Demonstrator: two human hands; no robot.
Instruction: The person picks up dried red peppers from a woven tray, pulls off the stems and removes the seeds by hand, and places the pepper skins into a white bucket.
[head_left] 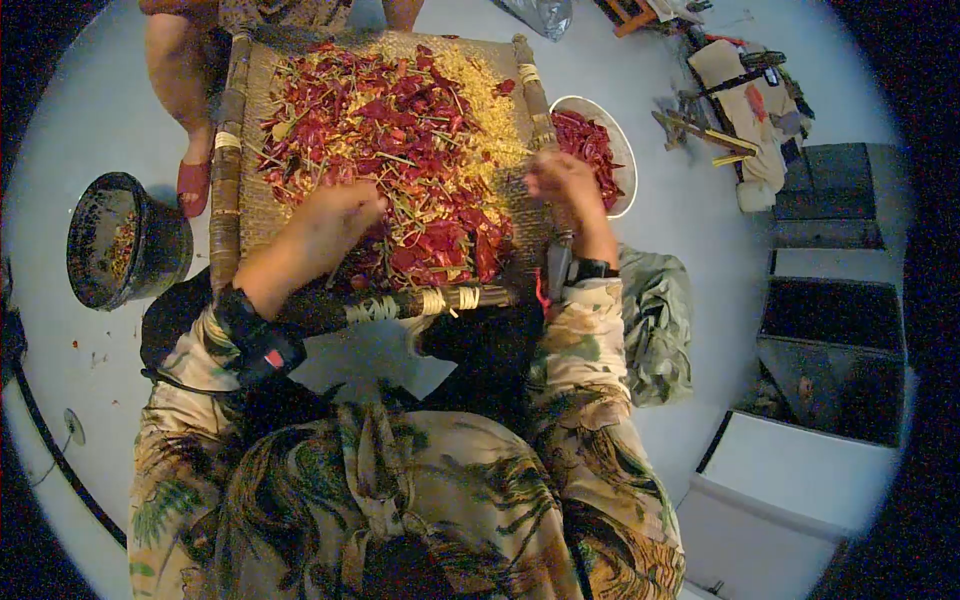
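A square woven tray with a wooden frame (pixel 228 170) holds red dried chili pieces (pixel 380 130), stems and yellow seeds (pixel 480 100). Over the chilies at the tray's lower left is my left hand (pixel 340 220), its fingers curled together; anything between them is too small to make out. My right hand (pixel 565 180) is at the tray's right edge, beside a white bowl (pixel 630 165) of red chilies (pixel 585 140). Its fingers are bent and blurred, and I cannot tell whether they hold anything.
On the floor to the left stands a black bucket (pixel 160 245) with scraps inside. Another person's leg (pixel 180 80) and red slipper (pixel 193 185) are beyond it. Green cloth (pixel 655 320) lies at the right. Dark boxes (pixel 830 310) and a cluttered low surface (pixel 735 80) are farther right.
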